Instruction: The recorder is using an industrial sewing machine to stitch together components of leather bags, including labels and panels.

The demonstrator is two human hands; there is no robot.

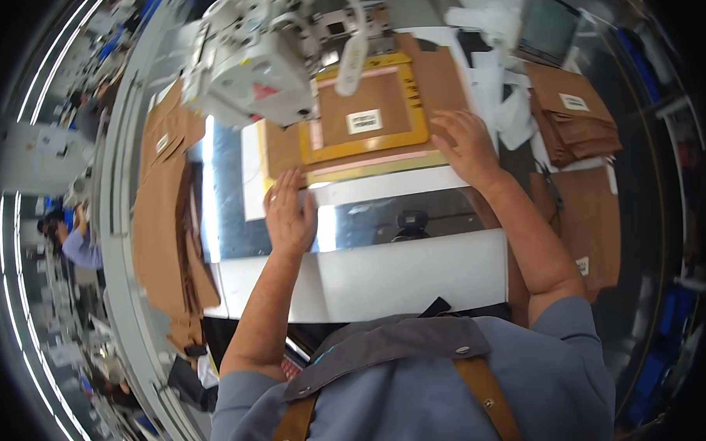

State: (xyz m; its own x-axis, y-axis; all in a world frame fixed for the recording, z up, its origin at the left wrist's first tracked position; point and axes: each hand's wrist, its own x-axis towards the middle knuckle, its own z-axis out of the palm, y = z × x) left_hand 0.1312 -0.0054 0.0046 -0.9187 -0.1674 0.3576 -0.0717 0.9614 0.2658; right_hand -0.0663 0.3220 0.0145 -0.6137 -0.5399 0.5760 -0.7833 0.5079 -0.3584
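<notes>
My left hand [291,215] lies flat, fingers stretched forward, at the near left corner of a brown fabric piece [284,149] on the machine bed. My right hand [469,146] rests on the fabric's right side, beside a yellow rectangular frame [366,149], with its fingers spread and slightly bent. Neither hand grips anything. Inside the frame is more brown fabric with a white printed label [364,121]. A pale yellow strip with a pink edge runs below the frame. The white sewing machine head [254,72] stands over the frame's left side.
Stacks of brown fabric pieces lie at left [163,235] and right [571,123], with another brown piece [594,224] nearer me. A screen [548,27] stands at the far right, near crumpled white sheets [513,118]. A shiny metal plate [361,224] borders the white near edge.
</notes>
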